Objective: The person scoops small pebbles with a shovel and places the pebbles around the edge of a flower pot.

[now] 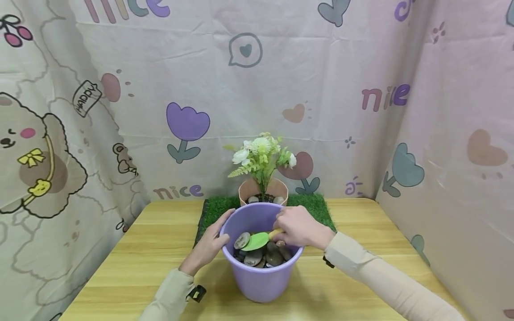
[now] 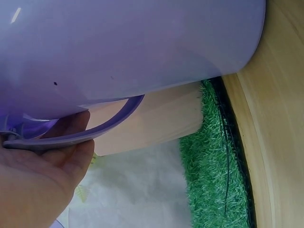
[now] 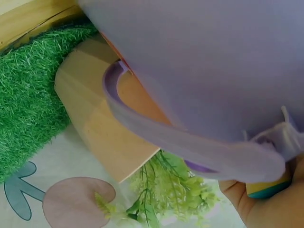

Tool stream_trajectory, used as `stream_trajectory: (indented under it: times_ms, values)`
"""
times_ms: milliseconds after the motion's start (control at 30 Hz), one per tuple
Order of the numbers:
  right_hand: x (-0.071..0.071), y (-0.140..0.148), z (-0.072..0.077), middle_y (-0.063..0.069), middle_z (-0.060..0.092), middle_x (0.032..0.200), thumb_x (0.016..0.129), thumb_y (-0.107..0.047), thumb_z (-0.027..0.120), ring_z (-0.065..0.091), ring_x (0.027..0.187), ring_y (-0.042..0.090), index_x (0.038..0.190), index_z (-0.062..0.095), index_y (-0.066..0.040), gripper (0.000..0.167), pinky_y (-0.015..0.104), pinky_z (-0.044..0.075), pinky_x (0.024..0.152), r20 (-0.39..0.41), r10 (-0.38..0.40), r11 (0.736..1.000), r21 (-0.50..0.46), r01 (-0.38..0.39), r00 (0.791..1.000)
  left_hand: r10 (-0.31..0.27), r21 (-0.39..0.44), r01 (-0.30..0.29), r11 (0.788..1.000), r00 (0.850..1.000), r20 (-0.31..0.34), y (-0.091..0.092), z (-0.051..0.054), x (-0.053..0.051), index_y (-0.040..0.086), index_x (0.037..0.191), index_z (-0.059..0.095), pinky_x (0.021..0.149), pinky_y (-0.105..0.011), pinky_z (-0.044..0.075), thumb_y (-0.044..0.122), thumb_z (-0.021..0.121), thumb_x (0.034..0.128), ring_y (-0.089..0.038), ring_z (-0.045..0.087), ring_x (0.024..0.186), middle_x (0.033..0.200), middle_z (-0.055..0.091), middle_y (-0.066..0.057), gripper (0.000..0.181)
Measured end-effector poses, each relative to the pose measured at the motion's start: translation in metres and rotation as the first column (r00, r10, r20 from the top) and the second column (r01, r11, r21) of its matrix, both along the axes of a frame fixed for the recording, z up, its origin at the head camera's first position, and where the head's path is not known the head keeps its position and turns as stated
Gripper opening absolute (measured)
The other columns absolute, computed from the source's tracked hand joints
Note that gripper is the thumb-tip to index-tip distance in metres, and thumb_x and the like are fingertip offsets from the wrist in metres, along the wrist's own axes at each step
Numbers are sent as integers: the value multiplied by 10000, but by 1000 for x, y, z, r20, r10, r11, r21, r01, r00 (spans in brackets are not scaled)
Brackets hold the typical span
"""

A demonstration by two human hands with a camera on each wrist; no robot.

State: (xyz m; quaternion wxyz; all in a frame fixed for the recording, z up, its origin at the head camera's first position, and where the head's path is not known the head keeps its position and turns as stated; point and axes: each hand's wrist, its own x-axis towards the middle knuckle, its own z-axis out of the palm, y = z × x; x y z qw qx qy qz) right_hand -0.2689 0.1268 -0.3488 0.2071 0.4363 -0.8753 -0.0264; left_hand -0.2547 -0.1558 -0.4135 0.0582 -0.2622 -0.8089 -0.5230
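Note:
A purple plastic bucket (image 1: 263, 283) stands on the table with several grey and brown stones (image 1: 275, 256) inside. My left hand (image 1: 205, 247) grips the bucket's left rim; in the left wrist view its fingers (image 2: 78, 159) lie around the bucket's carrying handle (image 2: 114, 121) near the hinge. Inside the right part of the bucket, my right hand (image 1: 301, 226) holds a small trowel (image 1: 256, 241) with a green blade and a yellow grip. A pale round stone (image 1: 242, 240) sits at the blade's tip. In the right wrist view the bucket wall hides most of the right hand (image 3: 270, 209).
Behind the bucket, a peach flowerpot (image 1: 243, 192) with white flowers (image 1: 261, 147) and pebbles stands on a green turf mat (image 1: 317, 206). The wooden table (image 1: 160, 249) is enclosed by printed cloth (image 1: 281, 89) at the back and sides.

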Motion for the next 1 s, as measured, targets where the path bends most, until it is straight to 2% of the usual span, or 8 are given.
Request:
stream_trajectory:
  times_ms: [133,333,533,767,1000]
  values:
    - [-1,3,2,-162,598,655,807,-451,736,554,723,100,639,665,-309,232,282,458,540,-2,6,999,-40,-7,1000,0,-11,0,1000,1000,-17,0,0,0,207,1555,270,979,-305,485,40,445,857,-289,538,1284,1522,426,-101,739]
    - [0,8,7,-163,627,708,797,-426,753,546,774,94,763,744,-292,138,271,448,545,-8,-19,997,-70,18,1000,19,-2,-19,1000,1000,-8,0,3,1,203,1551,288,972,-320,492,40,447,860,-285,526,1293,1523,427,-92,728]
    - [0,13,6,-153,603,692,789,-401,775,495,730,91,750,723,-291,128,241,380,510,6,-47,994,-100,47,999,15,-15,-15,1000,1000,-15,0,1,2,199,1551,287,959,-300,498,46,441,856,-287,510,1305,1530,416,-98,728]
    - [-1,17,6,-149,661,782,796,-403,772,429,702,77,872,780,-284,141,219,342,521,23,-68,988,-138,70,997,18,-10,-18,1000,999,-28,0,0,1,216,1548,294,951,-284,500,43,442,852,-271,506,1306,1527,421,-84,732]
    - [1,23,4,-160,688,819,794,-407,774,395,694,47,910,795,-302,158,185,319,527,9,-75,981,-177,75,997,13,-6,-13,1000,999,-45,1,-1,1,176,1547,300,966,-286,488,39,445,850,-297,493,1315,1528,419,-113,725]
